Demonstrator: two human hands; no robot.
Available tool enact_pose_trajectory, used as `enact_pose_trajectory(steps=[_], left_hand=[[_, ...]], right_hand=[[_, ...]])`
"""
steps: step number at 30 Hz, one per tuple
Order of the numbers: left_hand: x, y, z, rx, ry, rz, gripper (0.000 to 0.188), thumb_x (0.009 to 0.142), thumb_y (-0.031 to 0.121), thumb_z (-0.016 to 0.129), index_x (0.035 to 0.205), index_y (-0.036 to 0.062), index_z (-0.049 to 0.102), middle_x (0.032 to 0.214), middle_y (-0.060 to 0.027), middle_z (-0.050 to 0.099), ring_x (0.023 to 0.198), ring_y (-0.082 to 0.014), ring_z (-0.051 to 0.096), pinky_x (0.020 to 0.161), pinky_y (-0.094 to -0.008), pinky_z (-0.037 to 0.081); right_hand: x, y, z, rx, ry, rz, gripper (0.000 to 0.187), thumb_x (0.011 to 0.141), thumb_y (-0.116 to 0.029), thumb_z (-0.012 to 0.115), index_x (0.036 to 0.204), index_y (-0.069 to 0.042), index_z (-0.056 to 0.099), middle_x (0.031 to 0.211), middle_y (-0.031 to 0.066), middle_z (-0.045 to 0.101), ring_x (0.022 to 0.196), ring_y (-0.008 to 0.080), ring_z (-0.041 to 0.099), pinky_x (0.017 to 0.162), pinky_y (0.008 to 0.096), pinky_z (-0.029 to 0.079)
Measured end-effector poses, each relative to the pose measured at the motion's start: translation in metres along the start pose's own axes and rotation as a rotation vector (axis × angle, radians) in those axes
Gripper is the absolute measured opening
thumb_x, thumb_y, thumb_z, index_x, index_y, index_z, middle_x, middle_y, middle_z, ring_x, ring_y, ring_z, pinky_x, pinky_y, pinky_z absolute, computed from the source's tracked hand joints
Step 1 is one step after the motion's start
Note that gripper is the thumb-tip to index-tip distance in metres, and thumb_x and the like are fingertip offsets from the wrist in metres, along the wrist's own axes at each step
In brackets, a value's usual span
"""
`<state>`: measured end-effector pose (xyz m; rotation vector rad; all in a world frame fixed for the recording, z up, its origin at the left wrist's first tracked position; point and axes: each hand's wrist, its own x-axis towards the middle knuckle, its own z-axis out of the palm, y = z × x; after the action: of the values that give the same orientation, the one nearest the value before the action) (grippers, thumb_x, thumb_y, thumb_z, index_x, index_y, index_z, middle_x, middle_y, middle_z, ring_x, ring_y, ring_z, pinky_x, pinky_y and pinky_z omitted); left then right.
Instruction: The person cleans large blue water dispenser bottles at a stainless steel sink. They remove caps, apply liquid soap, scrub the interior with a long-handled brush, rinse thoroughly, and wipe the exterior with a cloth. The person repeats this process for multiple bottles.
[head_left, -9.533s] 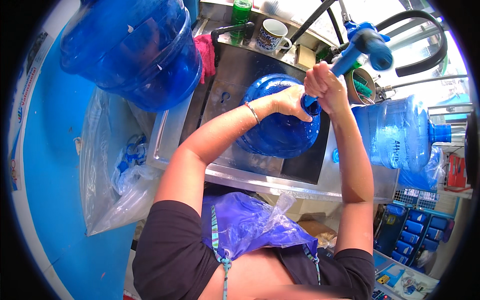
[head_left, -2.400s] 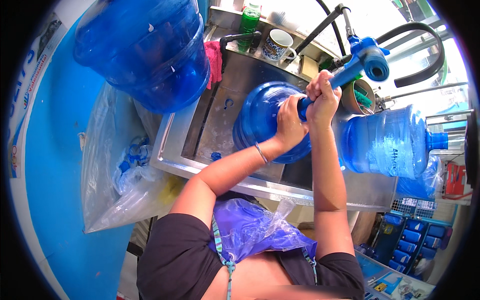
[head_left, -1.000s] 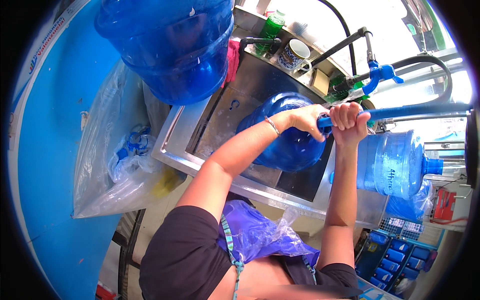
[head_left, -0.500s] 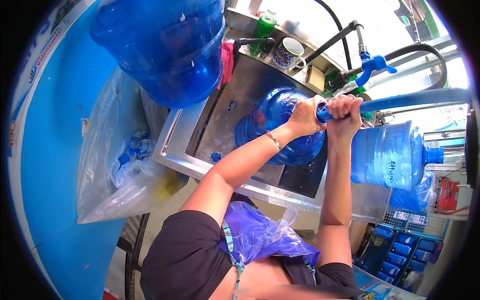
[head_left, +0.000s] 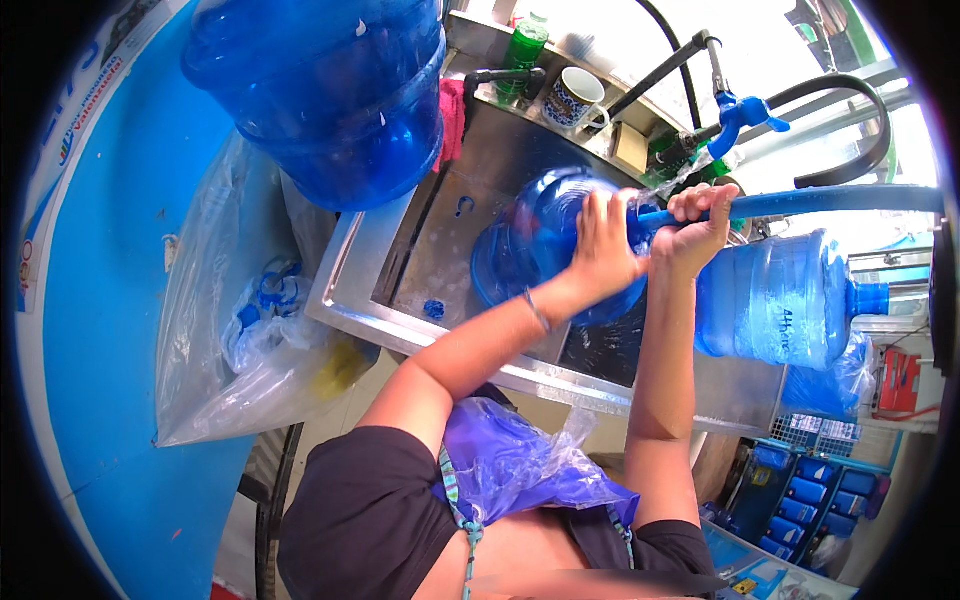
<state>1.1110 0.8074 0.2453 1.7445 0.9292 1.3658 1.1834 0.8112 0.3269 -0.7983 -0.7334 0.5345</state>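
A round blue water jug point(head_left: 505, 265) lies tilted in the metal sink, its neck toward the right and its body smeared by motion. My left hand point(head_left: 607, 238) grips it at the neck, fingers laid over the top and thumb below. My right hand point(head_left: 700, 225) is wrapped round a long blue tube point(head_left: 830, 201). The tube runs in from the right edge, and its end meets the jug's mouth. Whether it reaches inside is hard to see behind my left hand. Water splashes near the blue faucet point(head_left: 738, 122) above my right hand.
A large blue jug point(head_left: 320, 110) stands at the sink's left rim point(head_left: 340, 270), beside a pink cloth point(head_left: 452, 120). Another jug point(head_left: 775, 300) lies on its side at the right. A mug point(head_left: 574, 98), green bottle point(head_left: 525, 50) and sponge point(head_left: 630, 148) line the back ledge. A clear plastic bag point(head_left: 210, 330) hangs left.
The jug has turned and blurs. My left hand has shifted slightly left, its fingers straighter along the neck. My right hand has moved slightly right along with the tube, baring more of its end.
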Motion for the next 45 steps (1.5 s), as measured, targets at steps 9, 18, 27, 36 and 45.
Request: enact_pose_trajectory(steps=[9, 18, 27, 36, 45], left_hand=[[0.055, -0.04, -0.017, -0.488, -0.9, 0.016, 0.048, 0.056, 0.019, 0.086, 0.095, -0.0007, 0.066, 0.09, -0.0082, 0.069, 0.083, -0.0162, 0.064, 0.081, -0.0322, 0.051], [-0.016, 0.0, -0.004, 0.036, 0.067, 0.121, 0.082, 0.07, 0.027, 0.08, 0.136, 0.0071, 0.037, 0.118, -0.0197, 0.043, 0.11, -0.0373, 0.045, 0.093, -0.0498, 0.038], [0.019, -0.023, 0.015, -0.007, 0.087, 0.297, 0.03, 0.061, 0.013, 0.083, 0.08, 0.0051, 0.06, 0.099, -0.014, 0.061, 0.082, -0.0335, 0.064, 0.069, -0.0423, 0.053], [0.066, -0.042, -0.02, -0.83, -0.987, -0.014, 0.06, 0.062, 0.018, 0.084, 0.114, 0.0036, 0.058, 0.096, -0.0091, 0.066, 0.093, -0.0172, 0.063, 0.087, -0.032, 0.05], [0.0, 0.008, -0.004, 0.065, -0.005, -0.041, 0.094, 0.056, 0.024, 0.089, 0.134, 0.0058, 0.039, 0.113, -0.0167, 0.051, 0.11, -0.0355, 0.049, 0.095, -0.0474, 0.038]], right_hand=[[0.016, 0.004, -0.023, 0.209, -0.835, 0.353, 0.056, 0.094, -0.057, 0.054, 0.064, -0.011, 0.041, 0.053, -0.0032, 0.033, 0.048, 0.0103, 0.032, 0.049, 0.0276, 0.028], [0.017, -0.037, 0.008, 0.003, -0.147, 0.061, 0.045, 0.098, -0.045, 0.056, 0.069, -0.012, 0.043, 0.06, -0.0019, 0.034, 0.052, 0.0101, 0.032, 0.05, 0.026, 0.029], [0.021, -0.067, 0.022, -0.322, 0.001, -0.264, 0.041, 0.097, -0.039, 0.061, 0.07, -0.01, 0.05, 0.061, -0.0006, 0.041, 0.062, 0.0107, 0.045, 0.066, 0.0255, 0.039], [0.032, -0.01, -0.027, 0.235, -0.795, 0.266, 0.057, 0.096, -0.054, 0.052, 0.06, -0.013, 0.038, 0.053, -0.0024, 0.037, 0.043, 0.0091, 0.032, 0.045, 0.0269, 0.029], [0.023, -0.011, -0.009, -0.013, 0.101, 0.048, 0.052, 0.09, -0.05, 0.065, 0.064, -0.016, 0.037, 0.057, -0.0034, 0.036, 0.048, 0.0095, 0.034, 0.048, 0.0259, 0.03]])
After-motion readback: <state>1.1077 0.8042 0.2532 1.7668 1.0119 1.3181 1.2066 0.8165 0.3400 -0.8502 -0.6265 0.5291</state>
